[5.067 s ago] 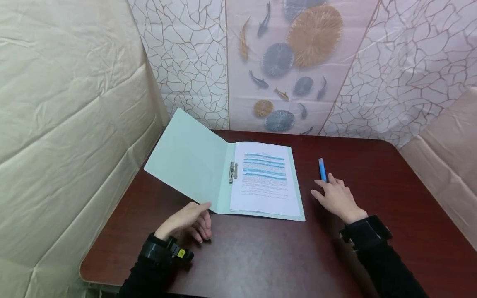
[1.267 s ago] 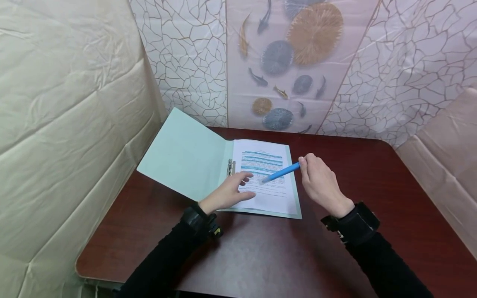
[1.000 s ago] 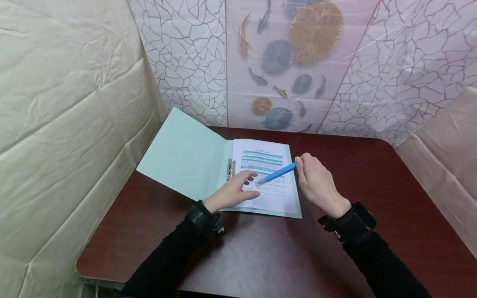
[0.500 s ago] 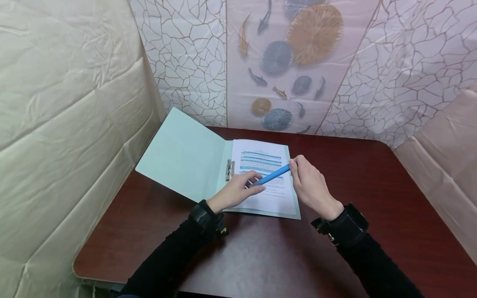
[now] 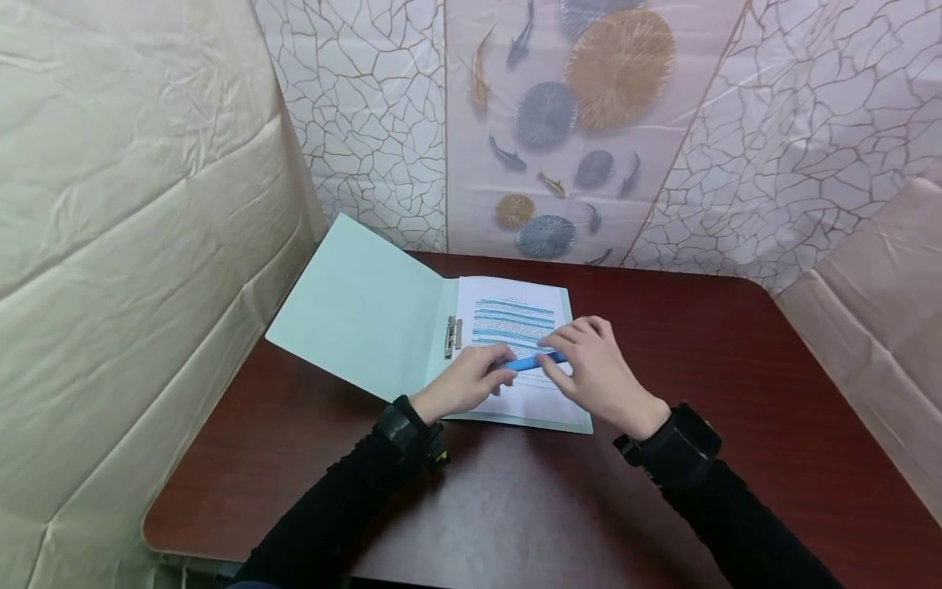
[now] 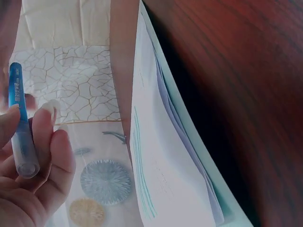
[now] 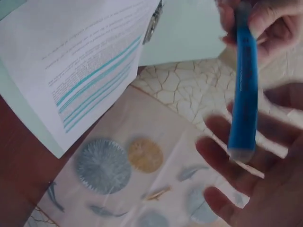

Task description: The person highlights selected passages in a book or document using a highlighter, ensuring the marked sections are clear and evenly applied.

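In the head view a blue highlighter (image 5: 531, 362) is held above the printed sheets (image 5: 537, 405). My left hand (image 5: 465, 380) pinches its translucent end between thumb and fingers, which the left wrist view also shows on the highlighter (image 6: 19, 99). My right hand (image 5: 602, 378) is around the other end with fingers spread; in the right wrist view a gap shows between its thumb and fingers, and no firm grip is visible. Below lies a pale green folder (image 5: 368, 311), its cover laid out to the left. Teal highlighted lines cross the upper part of the top sheet.
A metal clip (image 5: 450, 337) sits at the folder's spine, left of the sheets. The dark reddish-brown table (image 5: 699, 352) ends in a rounded edge at the left front. A patterned curtain (image 5: 368, 123) hangs behind it, and beige cloth (image 5: 147, 245) covers the left side.
The right hand picked up the highlighter from the table and brought it left over the sheets. My left hand moved in and took its end; my right fingers have since loosened and spread.
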The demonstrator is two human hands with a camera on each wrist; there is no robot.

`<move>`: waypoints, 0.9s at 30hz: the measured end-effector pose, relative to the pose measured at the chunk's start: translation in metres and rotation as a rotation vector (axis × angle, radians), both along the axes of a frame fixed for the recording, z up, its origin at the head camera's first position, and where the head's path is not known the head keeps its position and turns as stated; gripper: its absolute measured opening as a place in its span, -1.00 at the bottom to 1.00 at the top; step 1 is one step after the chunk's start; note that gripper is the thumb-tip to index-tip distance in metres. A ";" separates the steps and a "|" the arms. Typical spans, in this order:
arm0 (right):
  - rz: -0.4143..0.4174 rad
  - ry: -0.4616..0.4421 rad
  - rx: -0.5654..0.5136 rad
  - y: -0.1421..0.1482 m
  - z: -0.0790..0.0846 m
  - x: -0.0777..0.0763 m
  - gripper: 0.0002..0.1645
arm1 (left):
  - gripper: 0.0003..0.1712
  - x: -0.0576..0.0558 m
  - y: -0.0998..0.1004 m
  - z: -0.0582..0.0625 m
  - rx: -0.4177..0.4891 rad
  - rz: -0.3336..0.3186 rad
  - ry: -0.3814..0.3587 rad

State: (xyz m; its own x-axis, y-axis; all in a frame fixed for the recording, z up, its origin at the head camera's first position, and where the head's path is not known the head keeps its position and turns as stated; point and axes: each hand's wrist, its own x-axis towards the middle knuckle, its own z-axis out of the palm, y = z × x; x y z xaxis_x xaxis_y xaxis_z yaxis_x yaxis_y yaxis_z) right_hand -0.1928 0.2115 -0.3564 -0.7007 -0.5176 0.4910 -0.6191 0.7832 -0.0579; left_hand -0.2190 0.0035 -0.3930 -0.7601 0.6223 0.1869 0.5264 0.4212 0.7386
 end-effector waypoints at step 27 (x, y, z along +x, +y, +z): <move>0.248 -0.302 -0.102 -0.002 0.000 0.003 -0.73 | -0.79 0.010 0.004 0.000 -0.216 -0.027 0.153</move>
